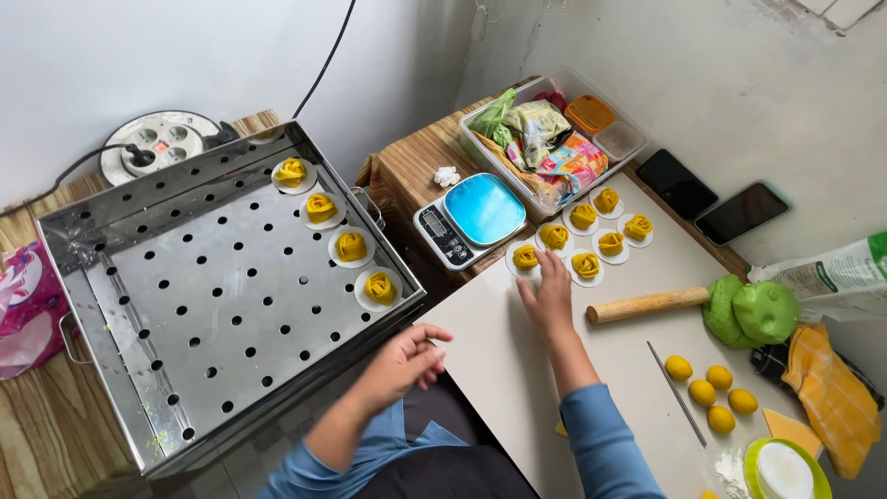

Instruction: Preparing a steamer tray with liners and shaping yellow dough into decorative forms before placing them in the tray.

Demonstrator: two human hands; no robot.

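My right hand (548,294) lies flat on the white board (517,370), its fingertips touching a yellow rose-shaped dough piece (526,257) on a white paper round. Several more such dough roses (597,226) sit just beyond it. My left hand (407,359) hovers loosely curled and empty near the front corner of a perforated steel steamer tray (203,305). Along the tray's right edge stand several dough roses (350,247) on paper rounds.
A digital scale with a blue top (471,220), a plastic bin of packets (545,143), two phones (707,199), a wooden rolling pin (647,304), green dough (750,312), several yellow dough balls (710,393), a thin metal rod (676,394), a power strip reel (157,143).
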